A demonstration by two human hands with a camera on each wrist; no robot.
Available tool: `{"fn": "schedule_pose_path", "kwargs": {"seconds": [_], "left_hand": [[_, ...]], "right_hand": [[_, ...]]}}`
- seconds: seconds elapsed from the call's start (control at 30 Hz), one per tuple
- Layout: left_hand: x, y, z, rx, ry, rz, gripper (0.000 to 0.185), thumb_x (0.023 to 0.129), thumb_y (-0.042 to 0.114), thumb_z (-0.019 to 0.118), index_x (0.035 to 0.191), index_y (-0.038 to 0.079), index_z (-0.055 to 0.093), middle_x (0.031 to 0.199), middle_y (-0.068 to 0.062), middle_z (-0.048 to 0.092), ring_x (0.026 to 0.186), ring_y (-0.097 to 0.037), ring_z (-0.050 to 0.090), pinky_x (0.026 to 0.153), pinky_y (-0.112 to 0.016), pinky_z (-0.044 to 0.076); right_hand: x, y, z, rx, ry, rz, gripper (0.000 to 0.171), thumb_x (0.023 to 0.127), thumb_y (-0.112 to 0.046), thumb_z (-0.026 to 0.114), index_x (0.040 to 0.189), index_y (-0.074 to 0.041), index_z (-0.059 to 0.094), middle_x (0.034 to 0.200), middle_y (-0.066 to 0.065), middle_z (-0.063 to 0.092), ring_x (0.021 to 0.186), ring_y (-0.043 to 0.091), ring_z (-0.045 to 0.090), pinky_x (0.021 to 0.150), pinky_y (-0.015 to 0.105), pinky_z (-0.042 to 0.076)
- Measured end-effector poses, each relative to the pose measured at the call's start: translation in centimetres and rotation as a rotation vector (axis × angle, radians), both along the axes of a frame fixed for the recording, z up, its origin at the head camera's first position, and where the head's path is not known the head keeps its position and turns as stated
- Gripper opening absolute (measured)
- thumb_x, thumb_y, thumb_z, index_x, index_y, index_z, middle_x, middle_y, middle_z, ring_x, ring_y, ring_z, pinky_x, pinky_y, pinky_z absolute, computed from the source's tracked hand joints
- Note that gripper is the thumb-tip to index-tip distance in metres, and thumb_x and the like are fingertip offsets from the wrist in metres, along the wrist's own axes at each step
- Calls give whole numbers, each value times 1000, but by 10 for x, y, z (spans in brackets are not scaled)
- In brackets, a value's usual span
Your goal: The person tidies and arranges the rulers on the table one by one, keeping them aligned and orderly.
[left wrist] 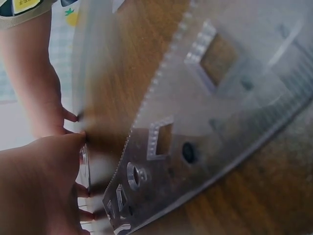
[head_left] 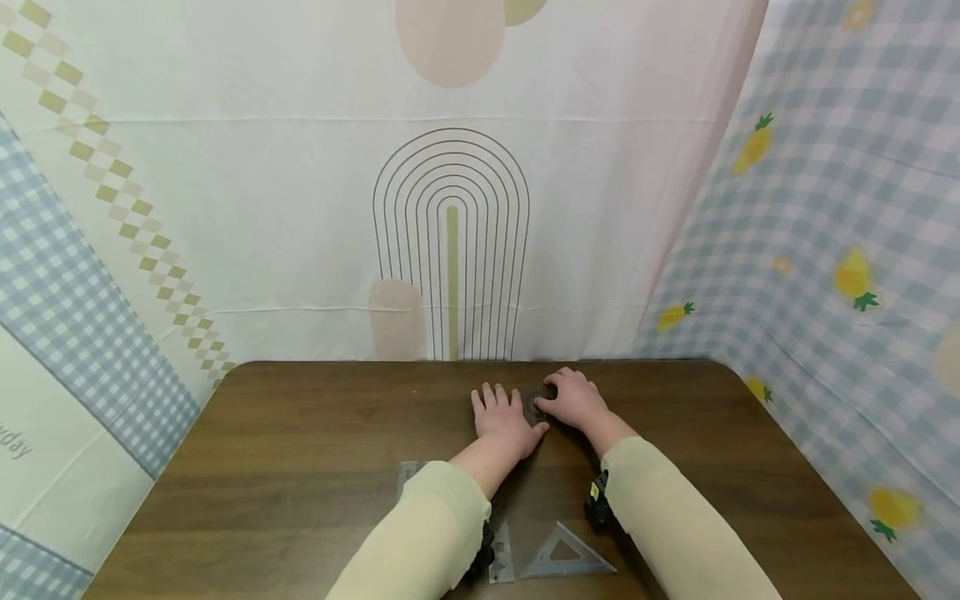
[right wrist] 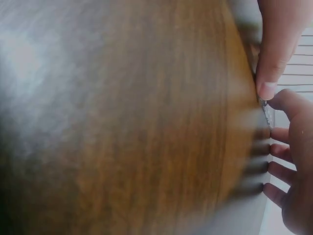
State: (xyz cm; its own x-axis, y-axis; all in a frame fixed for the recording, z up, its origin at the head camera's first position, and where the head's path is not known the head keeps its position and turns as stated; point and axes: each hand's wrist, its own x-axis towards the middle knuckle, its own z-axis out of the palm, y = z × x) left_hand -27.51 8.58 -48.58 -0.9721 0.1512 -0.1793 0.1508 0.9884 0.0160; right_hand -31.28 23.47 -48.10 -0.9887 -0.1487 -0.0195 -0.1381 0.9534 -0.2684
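A clear, curved plastic protractor [head_left: 532,408] lies flat near the table's far side, between the two hands. My left hand [head_left: 501,423] rests palm down with its fingers spread, its thumb at the protractor's near left side. From the right, my right hand [head_left: 576,400] bends its thumb and fingers around the protractor's edge, pinching it. In the right wrist view the thumbs meet at the clear plastic edge [right wrist: 267,115]. A see-through ruler [left wrist: 161,139] with a wavy edge and cut-out shapes fills much of the left wrist view, below the left forearm.
A clear set square [head_left: 567,567] lies on the brown wooden table [head_left: 300,433] between the forearms. Another clear piece [head_left: 407,473] with printed marks shows partly beside the left sleeve, which hides the rest. Patterned cloth [head_left: 300,208] hangs behind the table and along its sides.
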Motion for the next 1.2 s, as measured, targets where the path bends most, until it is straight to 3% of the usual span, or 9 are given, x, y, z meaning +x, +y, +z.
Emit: {"fn": "schedule_pose_path", "kwargs": {"seconds": [0.3,0.5,0.8,1.0,1.2], "left_hand": [[7,-5,8,17,-37,6,87,91,78,34,160,27,21,165,-10,14,151,-37,5,118,-57,3],[13,-9,13,17,-21,0,84,92,77,34,160,29,20,165,-9,14,151,-35,7,119,-56,4],[3,-7,4,37,-37,0,87,91,79,32,161,30,15,166,-9,9,152,-35,1,118,-58,-2],[2,-8,2,50,-29,2,88,90,79,32,161,29,14,166,-10,9,151,-36,1,117,-59,-2],[3,-9,2,46,-39,1,88,90,80,31,161,30,13,166,-10,8,151,-36,1,117,-59,-2]], "right_hand": [[-2,3,0,-114,-8,-23,43,97,-37,62,126,-5,64,134,17,54,128,40,45,104,62,33],[-4,2,4,-208,-26,-51,35,96,-32,63,116,-3,65,116,14,61,109,32,56,96,55,42],[-11,-1,6,-488,-97,-136,25,97,-24,63,108,-1,60,98,11,67,86,23,62,78,38,51],[-11,-2,8,-644,-154,-156,26,98,-17,62,115,3,59,95,13,70,75,21,62,64,30,49],[-11,-2,8,-634,-201,-93,38,99,-16,59,133,-1,59,103,12,67,82,21,61,71,32,51]]}}
